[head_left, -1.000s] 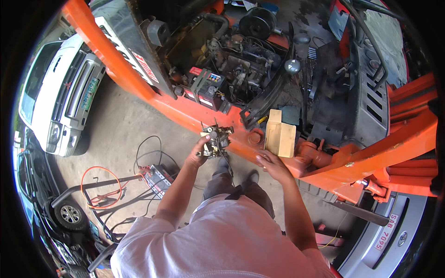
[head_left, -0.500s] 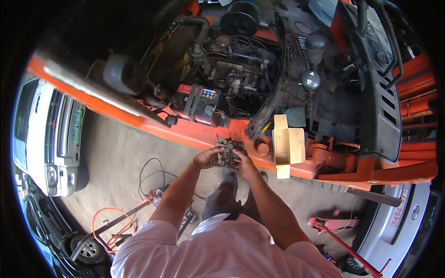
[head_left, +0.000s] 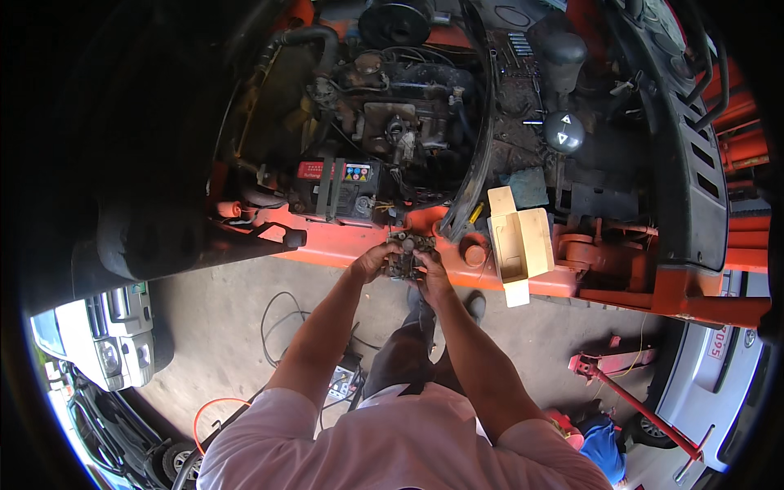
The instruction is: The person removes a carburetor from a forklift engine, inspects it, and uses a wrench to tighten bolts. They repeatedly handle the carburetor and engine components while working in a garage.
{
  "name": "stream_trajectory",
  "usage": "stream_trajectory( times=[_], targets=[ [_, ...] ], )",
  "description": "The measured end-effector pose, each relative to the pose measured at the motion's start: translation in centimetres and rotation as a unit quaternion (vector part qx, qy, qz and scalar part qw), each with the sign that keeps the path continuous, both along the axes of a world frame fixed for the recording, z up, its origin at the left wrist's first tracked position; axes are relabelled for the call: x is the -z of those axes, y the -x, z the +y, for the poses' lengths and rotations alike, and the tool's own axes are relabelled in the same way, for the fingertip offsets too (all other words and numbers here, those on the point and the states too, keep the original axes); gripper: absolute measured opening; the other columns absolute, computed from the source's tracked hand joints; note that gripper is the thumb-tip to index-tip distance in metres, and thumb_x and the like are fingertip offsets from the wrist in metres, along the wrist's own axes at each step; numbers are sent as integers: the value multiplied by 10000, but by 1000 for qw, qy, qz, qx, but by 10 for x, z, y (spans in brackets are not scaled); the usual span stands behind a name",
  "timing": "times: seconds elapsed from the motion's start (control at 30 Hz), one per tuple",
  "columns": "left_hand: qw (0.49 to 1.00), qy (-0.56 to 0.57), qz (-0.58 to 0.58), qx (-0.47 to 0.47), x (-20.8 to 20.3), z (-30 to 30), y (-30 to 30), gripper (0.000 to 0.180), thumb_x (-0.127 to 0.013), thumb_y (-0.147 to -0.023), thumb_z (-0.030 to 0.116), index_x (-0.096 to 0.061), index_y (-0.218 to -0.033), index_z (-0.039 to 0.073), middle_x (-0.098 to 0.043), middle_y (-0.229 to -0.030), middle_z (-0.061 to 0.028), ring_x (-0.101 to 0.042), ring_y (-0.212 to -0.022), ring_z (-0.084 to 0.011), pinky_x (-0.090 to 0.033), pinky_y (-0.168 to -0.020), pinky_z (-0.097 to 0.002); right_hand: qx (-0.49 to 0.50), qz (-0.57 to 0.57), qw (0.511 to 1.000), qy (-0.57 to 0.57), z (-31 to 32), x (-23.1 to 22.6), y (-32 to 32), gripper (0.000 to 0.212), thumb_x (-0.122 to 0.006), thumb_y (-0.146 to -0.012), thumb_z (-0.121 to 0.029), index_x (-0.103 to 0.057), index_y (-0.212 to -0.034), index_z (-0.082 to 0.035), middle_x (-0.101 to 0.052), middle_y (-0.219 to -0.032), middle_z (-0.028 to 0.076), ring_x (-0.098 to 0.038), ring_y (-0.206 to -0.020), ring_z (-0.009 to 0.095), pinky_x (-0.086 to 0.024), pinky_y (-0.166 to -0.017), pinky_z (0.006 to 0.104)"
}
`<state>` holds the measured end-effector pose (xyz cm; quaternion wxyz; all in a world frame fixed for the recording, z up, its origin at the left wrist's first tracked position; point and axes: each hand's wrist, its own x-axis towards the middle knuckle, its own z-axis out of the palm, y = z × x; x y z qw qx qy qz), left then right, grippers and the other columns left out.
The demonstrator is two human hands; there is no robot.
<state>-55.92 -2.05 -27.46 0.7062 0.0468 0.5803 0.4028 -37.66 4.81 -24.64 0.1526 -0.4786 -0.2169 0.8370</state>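
Observation:
My left hand (head_left: pixel 374 261) and my right hand (head_left: pixel 433 271) hold a greasy metal carburetor (head_left: pixel 407 247) between them, fingers curled round its two sides. It is held over the orange ledge (head_left: pixel 322 247) of the machine, in front of the open engine bay. Beyond it lies the dark, dirty engine (head_left: pixel 400 122). A car battery (head_left: pixel 347 192) with a red and black top sits to the left of the engine's near side. Right of my hands, an open cardboard box (head_left: pixel 512 247) lies on the ledge. My palms and the carburetor's underside are hidden.
A yellow-handled tool (head_left: pixel 476 214) and a blue-grey cloth (head_left: pixel 527 187) lie by the box. Sockets (head_left: pixel 519 43) and hand tools rest on the floor plate near a round-knobbed lever (head_left: pixel 563 132). A black cable (head_left: pixel 265 327) and a red floor jack (head_left: pixel 608 367) are on the ground.
My hands have moved a little forward with the carburetor, further over the orange ledge. The view has shifted, and a blue item shows at the lower right.

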Motion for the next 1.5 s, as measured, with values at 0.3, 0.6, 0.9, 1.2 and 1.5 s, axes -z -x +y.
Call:
stream_trajectory(
  times=[0.3,0.6,0.9,1.2,1.5],
  targets=[
    [996,-40,72,19,-18,11,2,403,-658,-804,338,-645,-1148,129,-637,-943,-16,-600,-837,-162,-500,-731,-351,-34,-56,996,-58,0,20,1,403,-709,-857,-315,-543,-1206,-202,-570,-1169,50,-618,-1007,194,-532,-803,479],
    [989,-85,120,11,-43,6,4,401,-598,-859,240,-622,-1207,44,-668,-956,-40,-644,-825,-162,-529,-747,-320,-108,-129,925,-341,3,60,4,480,-738,-840,-334,-605,-1244,-113,-649,-1131,112,-636,-972,264,-525,-806,385],
    [988,73,140,4,-13,-17,7,329,-533,-918,464,-623,-1109,211,-687,-982,8,-638,-926,-147,-461,-837,-408,-119,-196,887,-401,-8,75,7,555,-830,-762,-370,-621,-1195,-91,-702,-1101,131,-652,-1003,310,-513,-862,410],
    [953,-124,269,-62,15,-16,-12,331,-458,-994,294,-659,-955,35,-690,-825,-58,-658,-740,-183,-515,-676,-317,-60,-143,965,-214,-12,63,10,579,-850,-795,-281,-519,-1238,-108,-650,-1087,63,-643,-986,206,-551,-788,430],
    [991,18,111,-78,0,-1,9,409,-487,-960,445,-661,-1148,126,-700,-970,-44,-654,-852,-195,-502,-786,-366,-32,-155,928,-338,-10,83,8,459,-810,-819,-332,-629,-1174,-106,-669,-1042,94,-652,-856,282,-525,-724,390]
  ],
)
